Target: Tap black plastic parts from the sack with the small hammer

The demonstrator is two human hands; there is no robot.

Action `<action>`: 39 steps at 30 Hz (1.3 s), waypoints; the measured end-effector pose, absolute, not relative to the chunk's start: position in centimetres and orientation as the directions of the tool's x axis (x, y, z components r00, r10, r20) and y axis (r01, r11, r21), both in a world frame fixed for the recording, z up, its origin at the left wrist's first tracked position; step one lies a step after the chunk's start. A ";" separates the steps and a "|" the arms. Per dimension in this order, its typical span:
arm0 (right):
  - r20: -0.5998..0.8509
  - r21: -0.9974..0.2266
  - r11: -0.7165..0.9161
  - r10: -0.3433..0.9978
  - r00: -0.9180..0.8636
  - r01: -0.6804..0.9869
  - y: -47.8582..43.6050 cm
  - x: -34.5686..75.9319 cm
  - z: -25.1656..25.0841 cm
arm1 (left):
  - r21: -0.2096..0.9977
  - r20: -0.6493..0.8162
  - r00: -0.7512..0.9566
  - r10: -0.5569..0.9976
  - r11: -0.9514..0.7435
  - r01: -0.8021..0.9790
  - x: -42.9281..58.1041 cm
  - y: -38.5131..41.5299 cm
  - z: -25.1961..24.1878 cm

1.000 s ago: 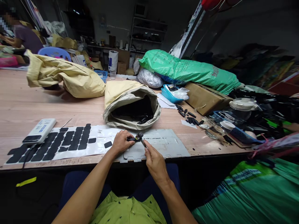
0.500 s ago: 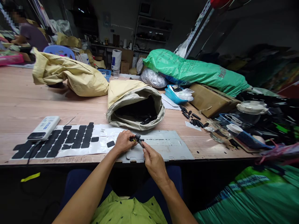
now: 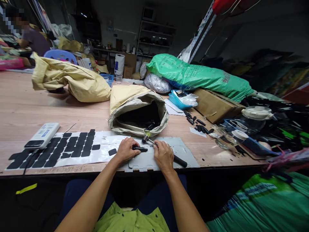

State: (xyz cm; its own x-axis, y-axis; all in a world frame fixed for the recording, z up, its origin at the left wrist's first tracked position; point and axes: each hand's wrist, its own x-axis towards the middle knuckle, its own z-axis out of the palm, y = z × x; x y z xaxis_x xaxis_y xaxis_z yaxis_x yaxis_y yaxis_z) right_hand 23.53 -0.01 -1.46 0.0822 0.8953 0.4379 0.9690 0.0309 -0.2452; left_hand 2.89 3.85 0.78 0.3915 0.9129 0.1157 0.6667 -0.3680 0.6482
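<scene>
My left hand (image 3: 125, 149) is closed on a small black part (image 3: 140, 149), holding it down on a grey metal plate (image 3: 169, 151) at the table's near edge. My right hand (image 3: 163, 155) grips a small hammer (image 3: 154, 143). Its black handle (image 3: 180, 161) sticks out to the right and its head (image 3: 145, 138) points up and left, just above the black part. An open sack (image 3: 137, 112) with more black parts inside lies right behind the plate.
A white sheet with several black pads (image 3: 72, 146) and a white remote-like device (image 3: 42, 135) lie to the left. Loose black parts (image 3: 199, 125), a cardboard box (image 3: 214, 104), a green bag (image 3: 198, 75) and clear containers (image 3: 256, 112) crowd the right. Another person (image 3: 29, 37) sits at far left.
My right hand has moved up onto the plate and turned, so the hammer now lies lower with its head above the black part. The left hand stays put.
</scene>
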 end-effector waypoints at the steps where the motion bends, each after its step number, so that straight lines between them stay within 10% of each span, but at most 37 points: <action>1: 0.444 -0.241 0.031 0.892 0.082 0.970 0.0 23.5 -1.6 | 0.647 0.114 0.400 0.910 -0.373 0.665 2.9 3.8 0.9; 9: 0.457 -0.240 0.032 0.886 0.084 0.970 -0.3 23.4 -1.5 | 0.660 0.210 0.562 0.800 -0.540 0.522 2.5 -1.7 0.8; 25: 0.468 -0.240 0.029 0.879 0.089 0.970 -0.3 23.3 -1.7 | 0.244 0.358 0.622 0.697 -0.713 0.658 1.9 -9.5 -6.0; 39: 0.575 -0.288 0.134 0.816 0.059 0.948 -1.5 23.5 -1.6 | 0.538 0.536 0.171 0.827 -0.491 0.685 5.0 2.5 2.2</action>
State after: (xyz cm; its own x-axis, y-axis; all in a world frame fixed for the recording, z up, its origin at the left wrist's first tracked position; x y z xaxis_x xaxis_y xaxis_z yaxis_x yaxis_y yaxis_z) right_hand 23.52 -1.54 -1.56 0.0594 0.8160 0.5749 0.9483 0.1337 -0.2878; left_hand 4.97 2.54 2.18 0.1713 0.8267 0.5359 0.6848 -0.4910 0.5385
